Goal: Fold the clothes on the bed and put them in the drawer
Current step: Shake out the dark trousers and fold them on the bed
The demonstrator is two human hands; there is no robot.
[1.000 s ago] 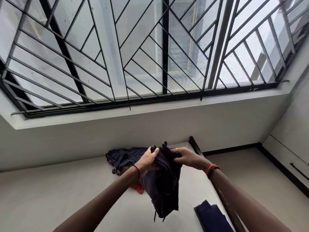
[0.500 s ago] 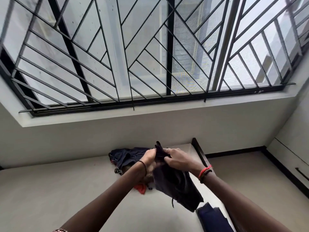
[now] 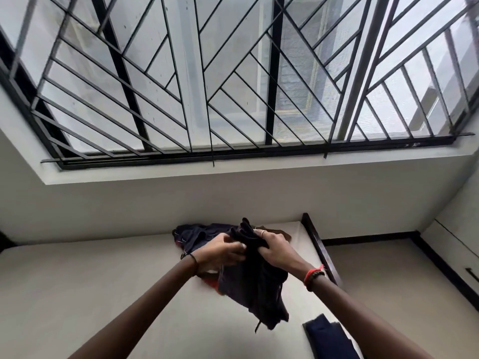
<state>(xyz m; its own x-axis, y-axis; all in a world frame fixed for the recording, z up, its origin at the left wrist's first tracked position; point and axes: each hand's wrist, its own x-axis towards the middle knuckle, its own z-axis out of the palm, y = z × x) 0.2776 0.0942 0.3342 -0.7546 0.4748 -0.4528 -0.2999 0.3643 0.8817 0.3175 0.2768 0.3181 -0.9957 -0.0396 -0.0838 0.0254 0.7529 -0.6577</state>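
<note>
Your left hand (image 3: 223,251) and right hand (image 3: 276,248) both gripped a dark garment (image 3: 255,288) above the bed (image 3: 77,294). A clothes pile (image 3: 197,233) lay beyond; folded navy cloth (image 3: 326,338) lay near right.

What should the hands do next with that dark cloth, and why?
Probably lay the dark garment flat on the bed: the left hand and right hand grip it bunched in the air, too crumpled to fold neatly.

No text, label, brand, number or sign can be read anywhere in this view; nothing written shows on any surface.
</note>
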